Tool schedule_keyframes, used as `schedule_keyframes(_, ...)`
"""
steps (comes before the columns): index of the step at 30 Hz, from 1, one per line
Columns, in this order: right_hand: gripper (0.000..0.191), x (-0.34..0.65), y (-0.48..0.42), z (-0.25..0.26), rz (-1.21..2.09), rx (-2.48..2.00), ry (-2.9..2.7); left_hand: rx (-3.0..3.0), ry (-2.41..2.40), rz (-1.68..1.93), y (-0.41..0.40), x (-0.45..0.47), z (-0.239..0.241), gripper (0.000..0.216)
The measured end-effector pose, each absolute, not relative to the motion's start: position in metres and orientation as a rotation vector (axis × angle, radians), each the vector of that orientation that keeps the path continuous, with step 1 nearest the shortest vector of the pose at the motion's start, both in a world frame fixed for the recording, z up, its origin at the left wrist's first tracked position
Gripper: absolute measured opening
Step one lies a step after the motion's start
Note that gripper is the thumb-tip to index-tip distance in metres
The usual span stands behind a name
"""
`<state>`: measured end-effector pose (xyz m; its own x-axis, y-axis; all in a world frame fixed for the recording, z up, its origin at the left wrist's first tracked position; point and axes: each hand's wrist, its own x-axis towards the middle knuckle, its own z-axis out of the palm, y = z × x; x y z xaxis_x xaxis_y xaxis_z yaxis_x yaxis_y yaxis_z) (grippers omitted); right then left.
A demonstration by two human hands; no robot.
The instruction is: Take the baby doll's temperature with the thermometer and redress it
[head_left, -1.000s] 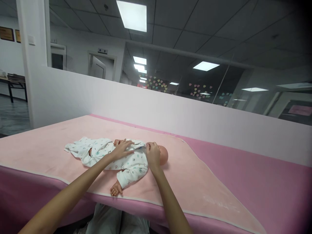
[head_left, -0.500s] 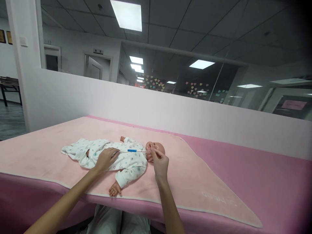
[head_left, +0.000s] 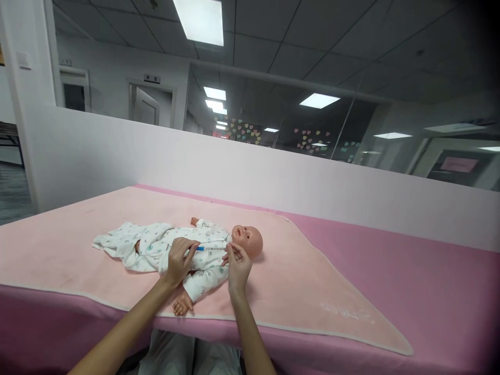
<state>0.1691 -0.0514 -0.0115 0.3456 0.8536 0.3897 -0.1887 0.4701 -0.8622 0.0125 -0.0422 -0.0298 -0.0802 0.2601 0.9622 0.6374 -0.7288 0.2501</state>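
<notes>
A baby doll (head_left: 250,240) in a white patterned sleepsuit lies on its back, head to the right. Above its chest I hold a thin clear stick with a blue end, which looks like a glass thermometer (head_left: 200,248). My left hand (head_left: 180,260) is closed, with thumb and fingers pinched at the blue end. My right hand (head_left: 239,265) pinches the clear end beside the doll's chin. The fingertips hide parts of both ends. One doll hand (head_left: 183,303) rests near the table's front edge, below my left wrist.
Under the doll a peach blanket (head_left: 304,291) covers much of a pink padded table (head_left: 437,281). A low white wall (head_left: 273,172) with glass above it runs along the back. My legs (head_left: 195,354) are below the front edge.
My right hand has moved left and down from the doll's face, bringing the thermometer along. My left hand has come up off the doll's belly and closed at the blue end.
</notes>
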Motion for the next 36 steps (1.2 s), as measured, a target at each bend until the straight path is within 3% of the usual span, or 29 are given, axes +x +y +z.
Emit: schedule_keyframes(36,0.026,0.177,-0.057,-0.015,0.755,-0.731,-1.127,-1.898,-1.007,-1.846,-0.042,0.013,-0.043,0.018)
